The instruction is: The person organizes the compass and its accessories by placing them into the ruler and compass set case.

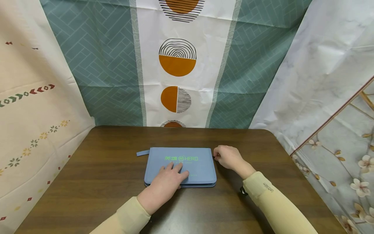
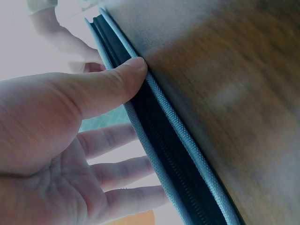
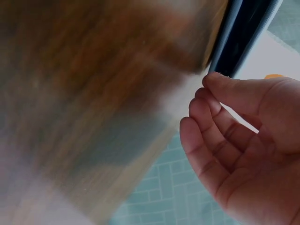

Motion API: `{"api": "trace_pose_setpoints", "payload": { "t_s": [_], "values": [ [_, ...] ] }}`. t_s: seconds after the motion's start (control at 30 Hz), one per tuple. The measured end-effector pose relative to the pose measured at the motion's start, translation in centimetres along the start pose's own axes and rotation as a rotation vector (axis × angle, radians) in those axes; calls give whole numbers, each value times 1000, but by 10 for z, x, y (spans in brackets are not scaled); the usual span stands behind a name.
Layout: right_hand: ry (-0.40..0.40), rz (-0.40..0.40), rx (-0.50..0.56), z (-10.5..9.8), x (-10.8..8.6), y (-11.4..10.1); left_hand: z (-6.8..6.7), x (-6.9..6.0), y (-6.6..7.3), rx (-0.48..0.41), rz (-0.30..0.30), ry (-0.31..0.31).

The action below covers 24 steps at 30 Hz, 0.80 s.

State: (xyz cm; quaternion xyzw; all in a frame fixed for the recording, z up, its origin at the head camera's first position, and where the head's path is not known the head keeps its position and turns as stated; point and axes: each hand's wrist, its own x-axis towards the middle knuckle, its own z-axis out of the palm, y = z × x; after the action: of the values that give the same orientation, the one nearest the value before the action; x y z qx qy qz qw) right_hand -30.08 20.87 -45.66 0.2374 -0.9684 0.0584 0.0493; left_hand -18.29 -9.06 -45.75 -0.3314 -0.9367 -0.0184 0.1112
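Observation:
A flat blue zip case (image 1: 200, 167) with green lettering lies on the table, a short strap (image 1: 143, 152) sticking out at its far left corner. My left hand (image 1: 165, 183) rests on the cover with straight, spread fingers. Its thumb (image 2: 126, 77) presses the front side, where a dark zipper band (image 2: 161, 136) runs between two blue edges. At the case's far right corner, my right hand (image 1: 229, 157) has curled fingers. Thumb and forefinger pinch together beside the zipper side (image 3: 239, 40); the zipper pull between them is mostly hidden.
The brown wooden table (image 1: 87, 182) extends around the case. Behind it hangs a green and white patterned curtain (image 1: 178, 71). Patterned cloths hang at the left (image 1: 32, 113) and right (image 1: 330, 130). A black item (image 1: 243, 190) shows under the right cuff.

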Motion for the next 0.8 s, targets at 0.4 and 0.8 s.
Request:
{"api": "trace_pose_setpoints", "payload": {
  "t_s": [0.4, 0.8],
  "values": [
    [-24, -50, 2, -5, -19, -13, 1, 0, 1, -18, 1, 16],
    [-99, -68, 12, -11, -37, -24, 0, -1, 0, -24, 5, 18]
  ]
}}
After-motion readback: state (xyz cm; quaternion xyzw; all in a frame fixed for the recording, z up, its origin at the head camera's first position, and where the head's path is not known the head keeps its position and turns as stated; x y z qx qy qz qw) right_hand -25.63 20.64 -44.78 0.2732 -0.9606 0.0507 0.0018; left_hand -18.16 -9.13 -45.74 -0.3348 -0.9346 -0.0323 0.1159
